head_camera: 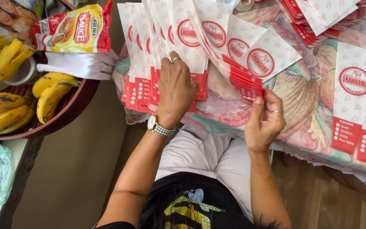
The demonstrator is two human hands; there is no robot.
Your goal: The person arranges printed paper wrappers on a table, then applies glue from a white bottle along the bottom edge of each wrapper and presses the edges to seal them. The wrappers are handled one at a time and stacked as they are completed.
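Note:
White paper sleeves with red round marks and red bottom bands lie fanned in a row (157,46) on a patterned cloth (301,106). My left hand (175,87), with a ring and a wristwatch, rests palm-down on that row and presses it flat. My right hand (264,121), also ringed, pinches the red bottom edges of a second fanned bundle of sleeves (242,59) that slants up to the left.
More sleeves lie at the right edge (361,106) and in a stack at the top (323,15). At the left, a dark bowl (70,108) holds bananas (49,95), a red and yellow sauce pouch (75,29) and a white cloth (81,64). Wooden floor shows below.

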